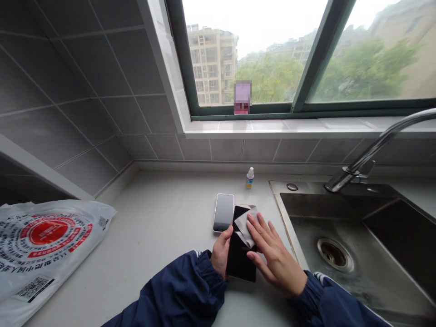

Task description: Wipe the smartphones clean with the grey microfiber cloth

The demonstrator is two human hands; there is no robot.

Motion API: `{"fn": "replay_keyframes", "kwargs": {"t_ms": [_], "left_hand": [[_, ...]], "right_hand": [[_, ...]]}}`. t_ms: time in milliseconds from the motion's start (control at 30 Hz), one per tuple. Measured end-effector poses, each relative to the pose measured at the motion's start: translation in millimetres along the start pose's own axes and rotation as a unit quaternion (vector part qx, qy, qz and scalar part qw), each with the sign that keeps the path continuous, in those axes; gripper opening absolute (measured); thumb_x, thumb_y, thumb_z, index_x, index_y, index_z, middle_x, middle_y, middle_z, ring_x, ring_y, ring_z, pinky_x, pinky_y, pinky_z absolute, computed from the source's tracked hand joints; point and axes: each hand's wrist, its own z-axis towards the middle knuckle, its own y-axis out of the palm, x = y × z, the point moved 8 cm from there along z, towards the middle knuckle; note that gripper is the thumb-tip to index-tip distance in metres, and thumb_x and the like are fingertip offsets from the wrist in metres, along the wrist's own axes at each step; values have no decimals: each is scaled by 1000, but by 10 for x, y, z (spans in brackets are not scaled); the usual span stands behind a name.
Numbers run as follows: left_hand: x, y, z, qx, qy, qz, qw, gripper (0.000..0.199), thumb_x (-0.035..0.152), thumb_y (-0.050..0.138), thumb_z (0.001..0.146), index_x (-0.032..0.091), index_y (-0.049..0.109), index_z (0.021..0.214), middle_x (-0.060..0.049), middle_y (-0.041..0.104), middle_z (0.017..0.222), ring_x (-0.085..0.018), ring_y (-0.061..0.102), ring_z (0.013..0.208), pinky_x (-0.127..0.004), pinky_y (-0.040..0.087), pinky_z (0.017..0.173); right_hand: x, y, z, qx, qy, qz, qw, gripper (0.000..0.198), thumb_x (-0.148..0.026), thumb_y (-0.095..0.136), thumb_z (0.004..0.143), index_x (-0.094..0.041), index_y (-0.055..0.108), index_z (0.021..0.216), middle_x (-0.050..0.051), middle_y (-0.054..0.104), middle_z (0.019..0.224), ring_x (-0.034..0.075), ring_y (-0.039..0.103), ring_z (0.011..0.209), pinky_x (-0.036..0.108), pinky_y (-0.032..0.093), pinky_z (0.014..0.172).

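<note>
Phone (224, 212): grey screen, white rim. Second phone (240, 254): black. Cloth (244, 223): pale grey. Sleeves (185, 290): navy, white-striped cuffs. Bottle (250, 177): white cap, blue-yellow label. Bag (41, 245): white, red roundel, black print. Counter (163, 218): off-white. Tiles (85, 81): grey.

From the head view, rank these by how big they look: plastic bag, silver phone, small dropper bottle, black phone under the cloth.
1. Plastic bag, largest, though it lies nearer the camera.
2. Black phone, partly hidden by the grey cloth and both hands.
3. Silver phone, close to the black one; ranking unsure.
4. Small dropper bottle, smallest.
</note>
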Motion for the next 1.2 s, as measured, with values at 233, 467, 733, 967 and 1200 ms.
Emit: {"fn": "replay_keyframes", "kwargs": {"t_ms": [233, 467, 733, 967, 1200], "left_hand": [[-55, -1, -20, -27, -7, 30, 999, 43, 41, 45, 93, 24, 63, 128, -4, 64, 130, -28, 49, 132, -40, 37, 110], [-75, 48, -24, -66, -13, 29, 997, 49, 34, 49, 93, 22, 51, 140, -5, 52, 145, -23, 40, 140, -34, 27, 118], [-164, -5, -45, -61, -47, 60, 995, 54, 36, 43, 97, 27, 35, 150, -7, 57, 140, -30, 53, 128, -46, 38, 111], [-115, 167, -44, -92, -12, 55, 994, 45, 37, 44, 97, 20, 54, 138, -3, 51, 146, -25, 32, 144, -34, 24, 120], [-135, 19, -9, -54, 3, 69, 996, 44, 30, 47, 96, 16, 55, 137, -6, 51, 146, -25, 32, 144, -36, 21, 120]], "right_hand": [[40, 31, 8, -7, 20, -50, 999, 69, -36, 41, 101, -19, 6, 158, 12, 15, 162, 34, 6, 150, 61, 21, 115], [107, 19, -3, 15, 64, -101, 993, 69, -40, 37, 102, -18, 2, 158, 11, 13, 162, 34, 6, 150, 59, 23, 114], [63, -39, 2, 30, 62, -120, 990, 70, -44, 37, 101, -18, 6, 158, 13, 10, 162, 38, 4, 149, 64, 20, 113], [-31, 15, -15, 14, 35, -105, 994, 68, -45, 44, 99, -23, 17, 157, 14, 7, 163, 41, 4, 148, 67, 20, 111], [-76, -15, -8, 27, 13, -89, 996, 63, -41, 47, 99, -20, 25, 155, 18, 7, 162, 43, 5, 148, 70, 23, 109]]}}
